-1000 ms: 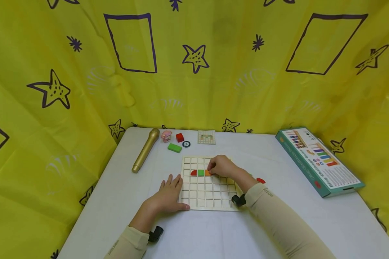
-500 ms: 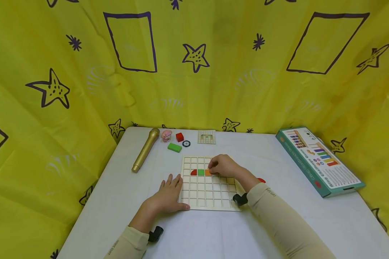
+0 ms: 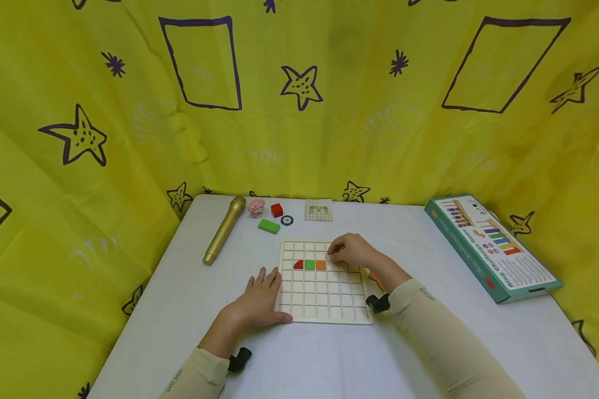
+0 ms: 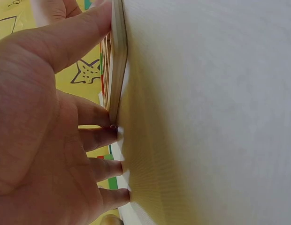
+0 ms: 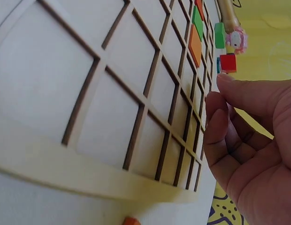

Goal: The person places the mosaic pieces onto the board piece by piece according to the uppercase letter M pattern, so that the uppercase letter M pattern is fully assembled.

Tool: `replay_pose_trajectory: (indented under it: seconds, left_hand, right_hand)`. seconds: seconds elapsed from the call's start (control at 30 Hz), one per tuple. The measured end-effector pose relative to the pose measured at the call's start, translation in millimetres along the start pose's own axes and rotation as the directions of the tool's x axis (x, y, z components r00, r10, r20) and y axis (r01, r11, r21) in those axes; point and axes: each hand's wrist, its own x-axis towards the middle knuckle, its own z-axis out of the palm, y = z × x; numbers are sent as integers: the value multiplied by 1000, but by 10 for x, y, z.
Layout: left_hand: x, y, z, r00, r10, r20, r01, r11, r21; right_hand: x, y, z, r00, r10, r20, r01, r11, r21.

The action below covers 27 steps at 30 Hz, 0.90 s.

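Observation:
A pale wooden grid board (image 3: 310,298) lies flat on the white table. In one of its rows sit a red curved-edge tile (image 3: 299,265), a green square tile (image 3: 309,265) and an orange square tile (image 3: 321,265), side by side. My left hand (image 3: 257,305) rests by the board's left edge with fingers spread, the thumb at the near corner. Over the upper right of the grid is my right hand (image 3: 353,252), its fingers bent; the right wrist view (image 5: 251,136) shows nothing between thumb and fingertips.
An orange piece (image 3: 376,279) lies right of the board, partly behind the right wrist. Behind stand a pattern card (image 3: 318,210), green block (image 3: 269,226), red cube (image 3: 277,210), round token (image 3: 287,220), pink figure (image 3: 256,208) and gold microphone (image 3: 224,230). A game box (image 3: 491,246) lies far right.
My right hand has come off the orange square tile and shifted slightly right and up, leaving the tile in the row. The left hand stays where it was.

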Motion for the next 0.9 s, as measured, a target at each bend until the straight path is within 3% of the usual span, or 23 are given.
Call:
replay_pose_trajectory:
  seconds: [0.9]
  left_hand:
    - [-8, -13, -26, 1000, 10, -7, -10, 1000, 2]
  right_hand:
    - [-246, 326, -292, 995, 91, -35, -93, 994, -48]
